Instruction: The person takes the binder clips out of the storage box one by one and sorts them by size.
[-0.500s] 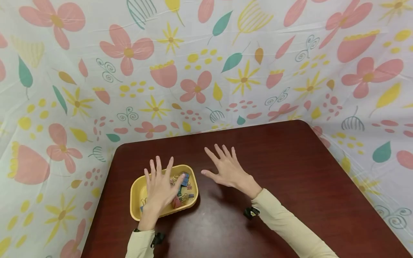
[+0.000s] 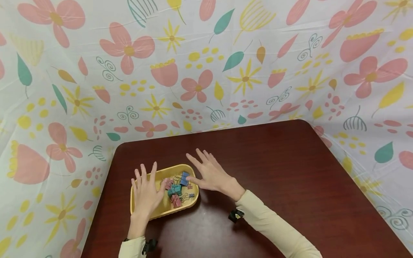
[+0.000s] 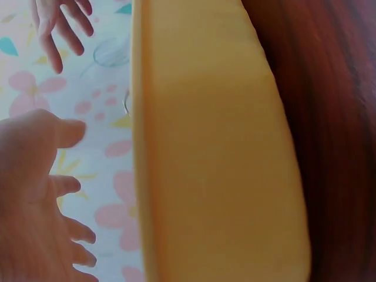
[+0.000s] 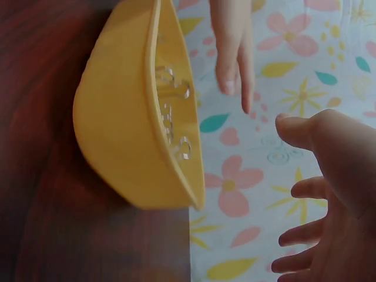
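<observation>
A yellow plastic basket (image 2: pixel 165 207) stands on the table with binder clips inside, among them a blue clip (image 2: pixel 184 177), a teal clip (image 2: pixel 175 190) and a pink clip (image 2: pixel 176 201). Over the left part of the basket hovers my left hand (image 2: pixel 146 196), fingers spread and holding nothing. My right hand (image 2: pixel 213 176) is by the basket's right end, its fingers extended, its thumb above the blue clip in the head view. Both wrist views show the hands higher than the basket rim, apart from the clips.
The dark brown table (image 2: pixel 274 161) extends right of the basket. A white cloth (image 2: pixel 206 89) printed with flowers hangs behind the table and along its sides. Each wrist carries a small black device, the right device (image 2: pixel 236 215) below the sleeve.
Both hands have shifted left. My left hand has uncovered more of the clips, while my right hand has come from beside the basket to its right rim.
</observation>
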A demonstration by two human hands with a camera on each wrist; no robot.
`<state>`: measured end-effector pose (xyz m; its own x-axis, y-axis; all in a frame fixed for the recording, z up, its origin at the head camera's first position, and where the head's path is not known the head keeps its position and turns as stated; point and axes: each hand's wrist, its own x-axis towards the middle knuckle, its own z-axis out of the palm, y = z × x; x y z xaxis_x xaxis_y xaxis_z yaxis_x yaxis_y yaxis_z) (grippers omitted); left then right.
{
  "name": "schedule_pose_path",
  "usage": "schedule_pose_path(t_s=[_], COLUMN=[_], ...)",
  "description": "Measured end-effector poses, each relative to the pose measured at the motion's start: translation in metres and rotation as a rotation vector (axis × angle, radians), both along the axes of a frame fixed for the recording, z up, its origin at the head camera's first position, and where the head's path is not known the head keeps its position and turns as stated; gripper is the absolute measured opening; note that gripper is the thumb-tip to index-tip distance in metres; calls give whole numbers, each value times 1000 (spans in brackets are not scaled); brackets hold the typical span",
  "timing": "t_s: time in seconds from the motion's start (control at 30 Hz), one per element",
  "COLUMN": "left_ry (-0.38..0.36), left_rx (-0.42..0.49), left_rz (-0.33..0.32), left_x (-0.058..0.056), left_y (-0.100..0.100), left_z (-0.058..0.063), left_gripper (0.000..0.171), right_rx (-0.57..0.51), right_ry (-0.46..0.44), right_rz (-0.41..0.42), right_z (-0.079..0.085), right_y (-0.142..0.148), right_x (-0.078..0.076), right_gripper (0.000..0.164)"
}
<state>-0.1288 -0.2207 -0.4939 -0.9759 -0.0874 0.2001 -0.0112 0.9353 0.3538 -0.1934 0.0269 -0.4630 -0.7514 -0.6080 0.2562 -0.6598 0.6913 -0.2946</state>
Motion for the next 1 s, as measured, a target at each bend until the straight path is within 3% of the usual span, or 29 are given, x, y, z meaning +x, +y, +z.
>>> schedule_pose_path(t_s=[0.37,0.6,0.73,0.9,1.0], left_ry=[-6,-27,-65,-130,-128], left_rx=[118,192,253,313,346], left_rz=[105,218,294,319,324], left_x=[19,30,32,33,34], left_y=[-34,-45,-48,-48,-49], left_z=[-25,-43,-47,-47,-46], left_gripper=[74,81,83,79,72], right_rx=[-31,16,43,19,5], right_ry=[-55,-70,-62,-54,-57], right_rz=[181,202,228,291,315], right_z=[-19,-38,-45,-50,-52], right_y=[-31,-45,-52,-58,-61], right_x=[12,16,17,20,22], right_gripper=[66,56,48,38,24])
